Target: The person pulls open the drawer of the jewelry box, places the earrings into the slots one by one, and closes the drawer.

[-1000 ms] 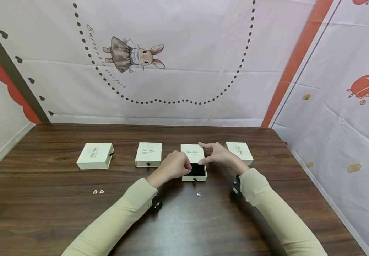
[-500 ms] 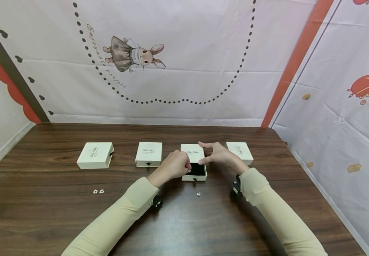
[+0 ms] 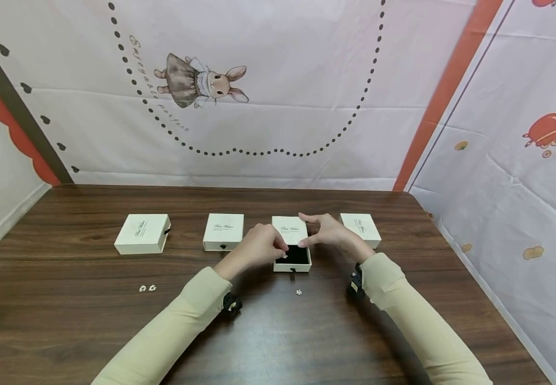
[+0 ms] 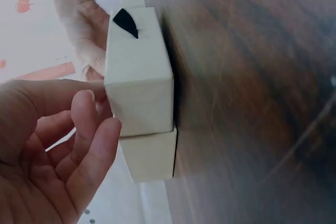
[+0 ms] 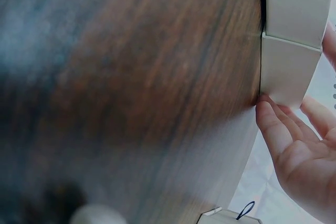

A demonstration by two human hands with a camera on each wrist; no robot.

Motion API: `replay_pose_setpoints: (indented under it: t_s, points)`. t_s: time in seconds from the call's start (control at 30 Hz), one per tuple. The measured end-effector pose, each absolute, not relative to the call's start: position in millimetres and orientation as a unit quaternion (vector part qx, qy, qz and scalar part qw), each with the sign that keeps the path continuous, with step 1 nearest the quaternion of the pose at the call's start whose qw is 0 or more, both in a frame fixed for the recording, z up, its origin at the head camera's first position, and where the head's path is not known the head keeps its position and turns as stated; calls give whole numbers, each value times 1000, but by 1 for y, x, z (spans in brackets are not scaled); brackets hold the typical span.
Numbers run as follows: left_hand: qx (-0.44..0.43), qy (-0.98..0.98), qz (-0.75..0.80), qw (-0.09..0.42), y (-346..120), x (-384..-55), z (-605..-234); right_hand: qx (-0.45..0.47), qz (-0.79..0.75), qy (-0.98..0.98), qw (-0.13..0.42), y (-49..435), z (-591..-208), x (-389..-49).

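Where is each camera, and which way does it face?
Head: on the head, looking forward-down at the brown wooden table; left hand, right hand and yellow sleeves show.
Left wrist: worn there, facing the open cream square cardboard box; both hands show.
Right wrist: worn there, facing table and box; right hand shows.
Both wrist views share the box.

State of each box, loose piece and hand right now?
Open box: drawer partway out, black lining showing
Far-left box: shut
Second box from left: shut
Far-right box: looks shut, partly behind the right wrist
Left hand: pinches a small piece at the drawer
Right hand: grips the open box
Pair of pieces: loose on table, side by side
Single piece: loose in front of the open box
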State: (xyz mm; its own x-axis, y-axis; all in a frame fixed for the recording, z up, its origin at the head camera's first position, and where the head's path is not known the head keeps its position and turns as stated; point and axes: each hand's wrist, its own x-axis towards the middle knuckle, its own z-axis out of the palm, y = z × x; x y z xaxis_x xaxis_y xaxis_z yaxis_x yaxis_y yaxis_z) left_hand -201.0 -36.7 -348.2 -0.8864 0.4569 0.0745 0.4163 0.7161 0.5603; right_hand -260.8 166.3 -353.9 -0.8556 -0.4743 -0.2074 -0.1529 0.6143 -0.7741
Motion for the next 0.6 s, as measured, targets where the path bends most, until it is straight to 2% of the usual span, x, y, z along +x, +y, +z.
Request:
replay_pose_setpoints:
  t_s: [0.2,0.6]
  points:
    - [226,898,373,59,-44,-199,-345,-177,-399,877,201,166,-354,-261]
    - [251,881,398,57,-48,-185,-344,-177,-397,877,202,166,-355,-261]
